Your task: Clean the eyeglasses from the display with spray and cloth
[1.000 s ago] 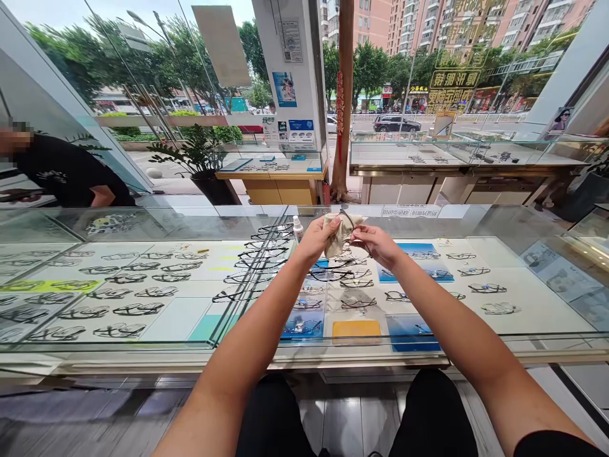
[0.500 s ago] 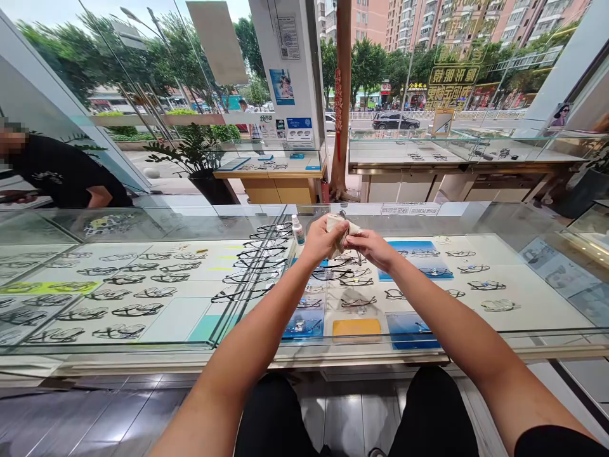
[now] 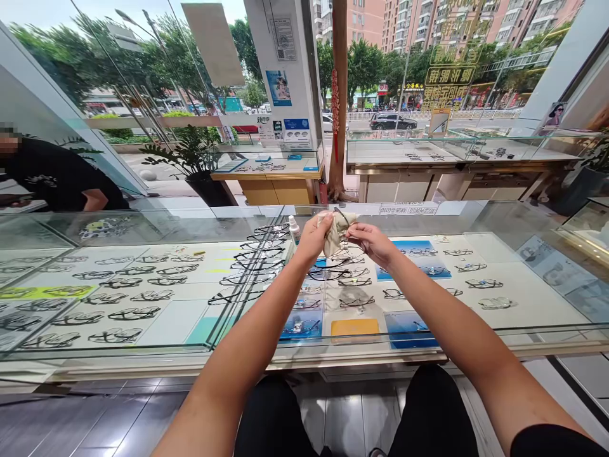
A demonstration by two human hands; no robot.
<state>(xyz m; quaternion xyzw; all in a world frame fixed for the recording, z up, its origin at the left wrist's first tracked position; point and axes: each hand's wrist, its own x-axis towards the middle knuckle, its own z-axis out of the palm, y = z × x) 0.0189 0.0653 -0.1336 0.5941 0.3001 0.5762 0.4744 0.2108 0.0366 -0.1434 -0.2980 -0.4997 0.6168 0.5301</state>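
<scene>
Two hands I guide remotely hang above the glass counter [image 3: 457, 222]: left hand [image 3: 314, 238] closed on a pale cloth [image 3: 335, 237], right hand [image 3: 373, 242] pinching dark eyeglasses [image 3: 341, 218] partly folded into it. A loose pinch could drop them; a leftward swing could tip the spray bottle [image 3: 293, 227] or row of frames [image 3: 259, 255]. I see freer room rightward, the far edge close.

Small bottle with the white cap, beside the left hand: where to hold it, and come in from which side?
I'd take the bottle by its body, just below the white cap, coming down from above. It stands roughly upright and slim, with eyeglass frames to its left and the left hand close on its right, so side approaches look tighter.
</scene>
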